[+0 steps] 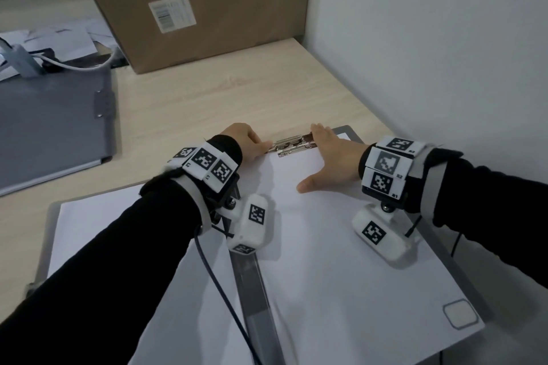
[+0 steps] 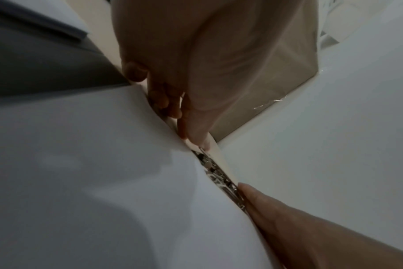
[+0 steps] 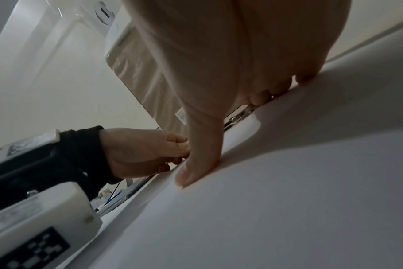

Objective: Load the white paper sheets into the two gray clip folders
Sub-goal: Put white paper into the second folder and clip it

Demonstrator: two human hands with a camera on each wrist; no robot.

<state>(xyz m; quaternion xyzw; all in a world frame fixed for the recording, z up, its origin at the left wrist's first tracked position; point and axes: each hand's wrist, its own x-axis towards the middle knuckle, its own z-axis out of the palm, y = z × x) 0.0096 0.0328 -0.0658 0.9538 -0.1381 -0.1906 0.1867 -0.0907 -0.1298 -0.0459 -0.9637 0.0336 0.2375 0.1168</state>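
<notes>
An open gray clip folder (image 1: pixel 344 130) lies in front of me, its spine (image 1: pixel 252 290) running down the middle. White paper sheets (image 1: pixel 326 246) cover its right half, and another sheet (image 1: pixel 98 222) covers the left half. The metal clip (image 1: pixel 292 146) sits at the top edge of the right sheets. My left hand (image 1: pixel 249 141) has curled fingers pinching the clip's left end (image 2: pixel 205 160). My right hand (image 1: pixel 332 157) lies flat on the paper, fingertips on the clip's right end (image 3: pixel 239 114), thumb (image 3: pixel 196 163) spread on the sheet. A second gray clip folder (image 1: pixel 53 127) lies closed at the left.
A large cardboard box (image 1: pixel 192 9) stands at the back of the wooden table (image 1: pixel 207 104). Loose papers (image 1: pixel 53 35), a gray adapter (image 1: pixel 20 61) and a white cable (image 1: pixel 74 65) lie at the far left. A white wall (image 1: pixel 444 53) bounds the right side.
</notes>
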